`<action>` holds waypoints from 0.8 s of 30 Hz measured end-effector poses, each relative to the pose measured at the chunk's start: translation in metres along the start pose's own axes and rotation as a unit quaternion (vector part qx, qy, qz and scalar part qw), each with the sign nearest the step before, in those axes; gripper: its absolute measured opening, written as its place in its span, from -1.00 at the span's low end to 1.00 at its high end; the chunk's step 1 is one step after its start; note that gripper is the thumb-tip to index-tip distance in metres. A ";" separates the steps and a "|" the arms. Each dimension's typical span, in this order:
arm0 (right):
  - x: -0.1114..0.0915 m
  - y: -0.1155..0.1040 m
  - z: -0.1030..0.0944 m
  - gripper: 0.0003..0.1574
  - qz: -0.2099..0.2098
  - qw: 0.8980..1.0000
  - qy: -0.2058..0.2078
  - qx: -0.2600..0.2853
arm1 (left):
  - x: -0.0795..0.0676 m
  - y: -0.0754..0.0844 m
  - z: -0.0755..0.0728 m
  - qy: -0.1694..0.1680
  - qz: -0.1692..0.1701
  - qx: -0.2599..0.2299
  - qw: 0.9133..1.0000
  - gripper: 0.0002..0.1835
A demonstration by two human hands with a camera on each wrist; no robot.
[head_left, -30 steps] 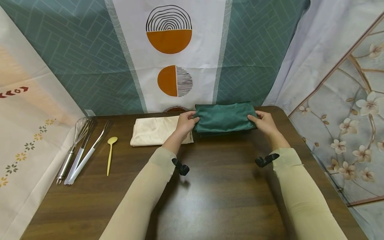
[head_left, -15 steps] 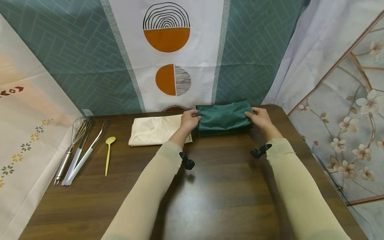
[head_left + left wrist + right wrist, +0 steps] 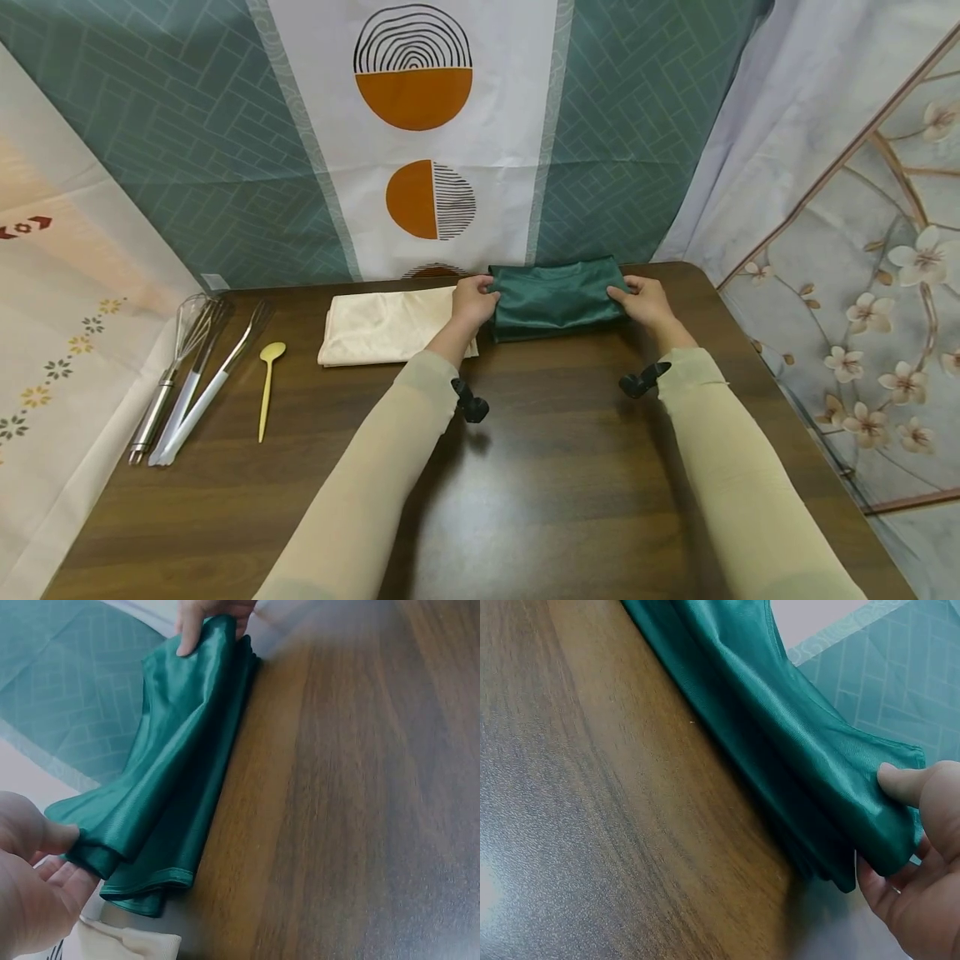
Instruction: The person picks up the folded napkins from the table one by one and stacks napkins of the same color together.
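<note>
A folded, shiny dark green cloth (image 3: 555, 298) lies at the far right part of the table, held at both ends. My left hand (image 3: 472, 302) pinches its left end between thumb and fingers, as the left wrist view shows on the cloth's folded layers (image 3: 157, 772). At the other end, my right hand (image 3: 647, 303) grips the upper layers, thumb on top and fingers beneath; lower layers hang under them in the right wrist view. A folded cream cloth (image 3: 382, 327) lies just left of the green one, partly behind my left hand.
On the left of the wooden table (image 3: 540, 483) lie a whisk (image 3: 168, 379), two long white-handled utensils whose heads overlap, and a yellow spoon (image 3: 268, 375). A patterned teal and white curtain (image 3: 442, 167) hangs along the back edge, with flowered fabric (image 3: 870, 333) at the right.
The green cloth's right end has come down and a little left with my right hand. My left hand keeps its pinch, almost in place. The view has shifted slightly.
</note>
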State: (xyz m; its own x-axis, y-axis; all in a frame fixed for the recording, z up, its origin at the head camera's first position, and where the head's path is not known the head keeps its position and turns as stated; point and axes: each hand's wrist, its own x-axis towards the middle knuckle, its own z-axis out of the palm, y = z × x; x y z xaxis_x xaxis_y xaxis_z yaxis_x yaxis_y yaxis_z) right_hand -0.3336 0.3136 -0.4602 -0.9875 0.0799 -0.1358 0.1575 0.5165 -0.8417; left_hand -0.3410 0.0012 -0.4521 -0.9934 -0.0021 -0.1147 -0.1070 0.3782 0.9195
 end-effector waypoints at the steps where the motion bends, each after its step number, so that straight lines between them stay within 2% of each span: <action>1: 0.000 0.000 0.001 -0.24 -0.002 1.000 0.003 -0.002 | 0.001 0.000 0.000 0.001 0.002 0.004 1.000 -0.59; 8: 0.000 -0.001 0.004 -0.24 -0.014 0.999 0.017 -0.037 | 0.000 0.003 0.002 -0.009 0.006 0.027 1.000 -0.60; 11: -0.002 -0.001 0.005 -0.27 -0.019 0.999 0.019 -0.046 | -0.002 0.003 0.002 -0.001 0.008 0.043 0.999 -0.62; 14: -0.004 0.001 0.004 -0.34 -0.030 0.997 0.038 -0.060 | -0.004 0.002 0.000 0.011 0.024 0.058 0.998 -0.65; 18: -0.008 0.005 0.003 -0.43 -0.050 0.993 0.075 -0.075 | -0.008 0.001 -0.008 0.016 0.053 0.063 0.996 -0.64; 24: -0.018 0.009 0.005 -0.51 -0.087 0.986 0.119 -0.081 | -0.019 -0.007 -0.029 0.014 0.094 0.049 0.994 -0.64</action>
State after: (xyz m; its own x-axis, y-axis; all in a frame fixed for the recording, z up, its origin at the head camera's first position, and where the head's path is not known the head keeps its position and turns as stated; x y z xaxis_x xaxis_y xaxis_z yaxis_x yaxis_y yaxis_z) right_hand -0.3144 0.3128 -0.4681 -0.9752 0.1664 0.1458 0.0027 0.6677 -0.7444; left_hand -0.3221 -0.0279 -0.4458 -0.9964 0.0520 0.0673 0.0837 0.4623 0.8828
